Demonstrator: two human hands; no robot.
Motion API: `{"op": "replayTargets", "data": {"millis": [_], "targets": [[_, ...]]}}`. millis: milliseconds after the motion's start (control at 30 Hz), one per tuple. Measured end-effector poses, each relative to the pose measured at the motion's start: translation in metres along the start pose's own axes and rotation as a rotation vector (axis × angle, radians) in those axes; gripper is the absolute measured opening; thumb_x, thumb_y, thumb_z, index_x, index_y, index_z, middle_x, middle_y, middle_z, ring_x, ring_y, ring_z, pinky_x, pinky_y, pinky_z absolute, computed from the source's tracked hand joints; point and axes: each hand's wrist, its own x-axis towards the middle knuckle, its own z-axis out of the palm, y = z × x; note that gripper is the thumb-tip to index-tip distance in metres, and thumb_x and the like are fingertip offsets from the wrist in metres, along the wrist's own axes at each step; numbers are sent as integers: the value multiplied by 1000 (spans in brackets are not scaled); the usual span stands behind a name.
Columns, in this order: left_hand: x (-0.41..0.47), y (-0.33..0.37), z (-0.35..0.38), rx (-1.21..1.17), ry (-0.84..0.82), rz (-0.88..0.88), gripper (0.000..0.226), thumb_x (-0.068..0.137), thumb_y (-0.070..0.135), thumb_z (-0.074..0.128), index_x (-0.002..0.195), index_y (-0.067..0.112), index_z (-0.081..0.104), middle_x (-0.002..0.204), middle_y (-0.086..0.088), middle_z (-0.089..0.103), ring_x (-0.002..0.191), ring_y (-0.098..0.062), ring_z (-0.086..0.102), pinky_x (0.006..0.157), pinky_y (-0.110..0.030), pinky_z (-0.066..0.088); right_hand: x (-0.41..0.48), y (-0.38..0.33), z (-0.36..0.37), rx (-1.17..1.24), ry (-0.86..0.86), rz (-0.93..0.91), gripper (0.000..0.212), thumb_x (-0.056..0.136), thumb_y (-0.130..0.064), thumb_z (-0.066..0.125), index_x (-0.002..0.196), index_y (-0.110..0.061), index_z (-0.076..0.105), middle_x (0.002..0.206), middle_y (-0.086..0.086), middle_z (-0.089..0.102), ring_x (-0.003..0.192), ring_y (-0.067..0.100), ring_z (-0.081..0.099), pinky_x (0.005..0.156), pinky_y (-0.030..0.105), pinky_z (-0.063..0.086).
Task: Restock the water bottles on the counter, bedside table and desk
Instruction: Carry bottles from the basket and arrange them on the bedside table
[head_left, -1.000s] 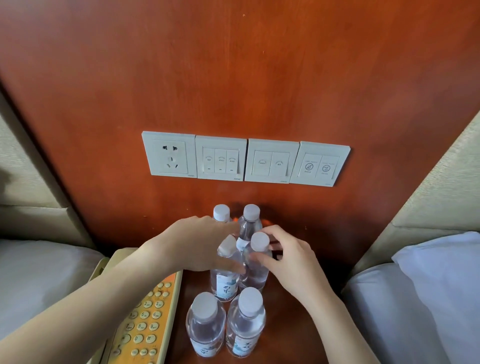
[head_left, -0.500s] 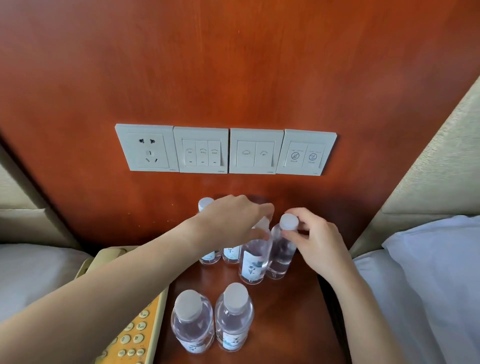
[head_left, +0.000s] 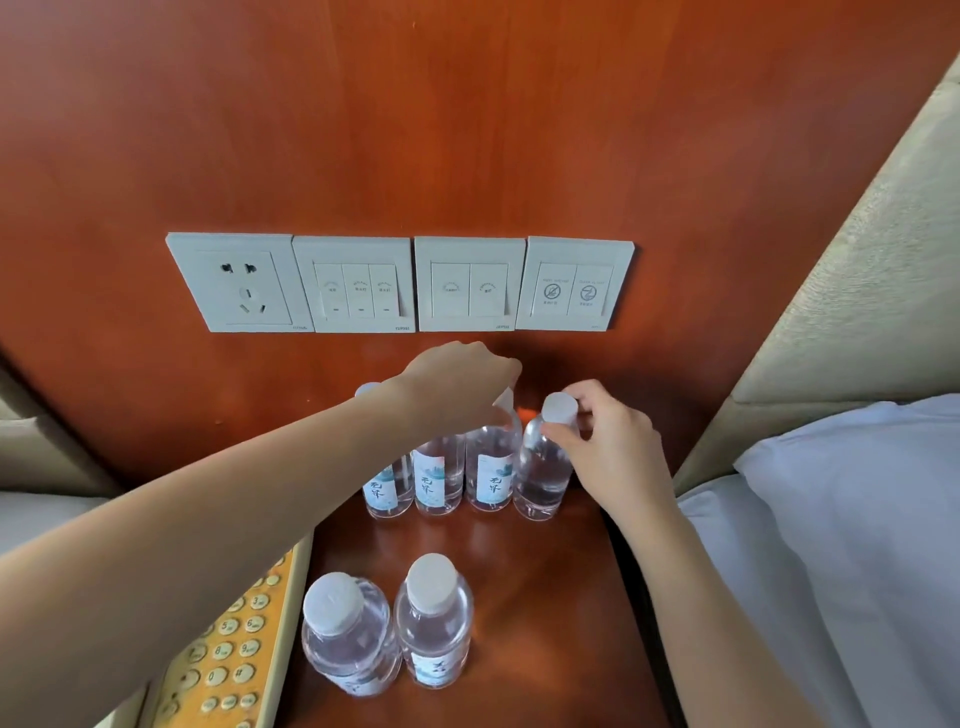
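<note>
Wooden tabletop | left hand curled round top of third bottle; right hand pinching cap of end bottle

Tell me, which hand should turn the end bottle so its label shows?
Probably the right hand: it pinches the cap of the rightmost bottle, which shows no label. The left hand grips the neighbouring bottle.
</note>
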Motion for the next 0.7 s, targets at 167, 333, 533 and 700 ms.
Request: {"op": "replayTargets", "data": {"millis": [167, 333, 533, 700], "targets": [[-3, -5, -2, 95, 16, -21, 40, 92, 53, 56, 115, 21, 52, 72, 5, 45, 63, -20, 49, 52, -30, 35, 6, 1, 3, 34, -53, 10, 40, 82, -43, 73, 114, -35, 50, 110, -11, 65, 98, 16, 63, 74, 31, 52], [-9, -6, -11, 138, 93, 58, 36, 95, 43, 55, 128, 27, 50, 104, 0, 54, 94, -21, 58, 61, -30, 38, 10, 7, -14, 143, -247, -112, 48, 89, -20, 65, 124, -50, 50, 118, -16, 62, 106, 9, 60, 91, 36, 52], [-6, 2, -14, 172, 49, 21, 28, 97, 33, 57, 121, 20, 52, 84, 3, 47, 76, -20, 46, 60, -31, 36, 14, 0, -10, -176, -49, -120, 24, 88, -29, 66, 111, -32, 59, 107, -4, 66, 96, 23, 62, 75, 33, 47], [-7, 1, -16, 132, 47, 4, 30, 94, 35, 61, 120, 22, 54, 93, 0, 60, 76, -19, 47, 60, -30, 37, 15, -6, -8, -262, -11, -105, 27, 88, -38, 68, 109, -24, 57, 105, 0, 66, 97, 26, 62, 75, 34, 46]]}}
